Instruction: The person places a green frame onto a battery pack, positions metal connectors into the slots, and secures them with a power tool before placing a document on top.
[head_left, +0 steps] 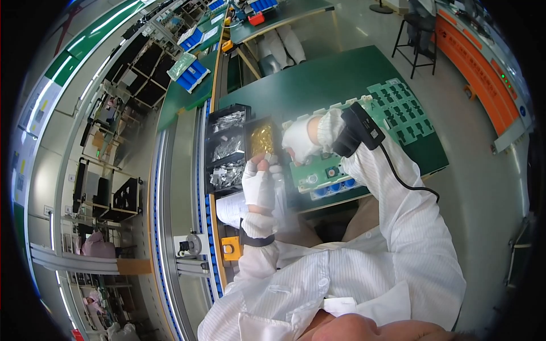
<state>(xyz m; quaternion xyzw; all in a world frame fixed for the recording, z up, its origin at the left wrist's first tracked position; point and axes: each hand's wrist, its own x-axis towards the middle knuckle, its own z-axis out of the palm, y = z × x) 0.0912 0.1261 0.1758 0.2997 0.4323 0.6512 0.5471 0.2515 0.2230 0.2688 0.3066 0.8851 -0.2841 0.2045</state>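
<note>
My left hand, in a white glove with bare fingertips, is raised at the near end of a bin of small gold-coloured parts. Its thumb and fingers are pinched together; whatever lies between them is too small to make out. My right hand, gloved the same way, bends down over the left part of a pale green panel with cut-outs and small fittings. Most of its fingers are hidden behind the glove. A black device with a cable is strapped to my right wrist.
Black bins of silver metal parts stand left of the gold ones. More green panels lie on the dark green table. Blue round pieces show at the panel's near edge. A rail line with an orange box runs along my left.
</note>
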